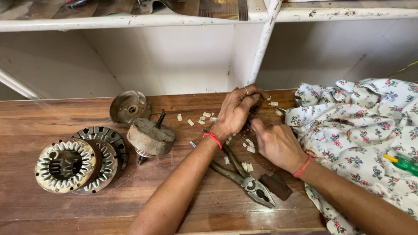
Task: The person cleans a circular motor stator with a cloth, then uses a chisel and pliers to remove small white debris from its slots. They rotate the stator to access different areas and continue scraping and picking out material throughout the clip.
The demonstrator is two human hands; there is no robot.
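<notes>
My left hand [235, 112], with a ring and a red wrist thread, is curled over a small dark part [257, 107] near the back of the wooden bench [52, 117]. Its fingers are closed on that part. My right hand [275, 143], with a red band at the wrist, lies just below and to the right. Its fingertips reach under the left hand and are hidden. Small white slips [249, 149] lie scattered around both hands. Worn pliers [246, 177] rest on the bench under my left forearm.
Two wound motor stators [65, 164] overlap at the left. A rusty motor body with a shaft [150, 137] and a round end cover [129, 107] stand beside them. A floral cloth [361, 126] covers the right side, with a green-handled tool [403, 164] on it. White shelving [174, 61] rises behind.
</notes>
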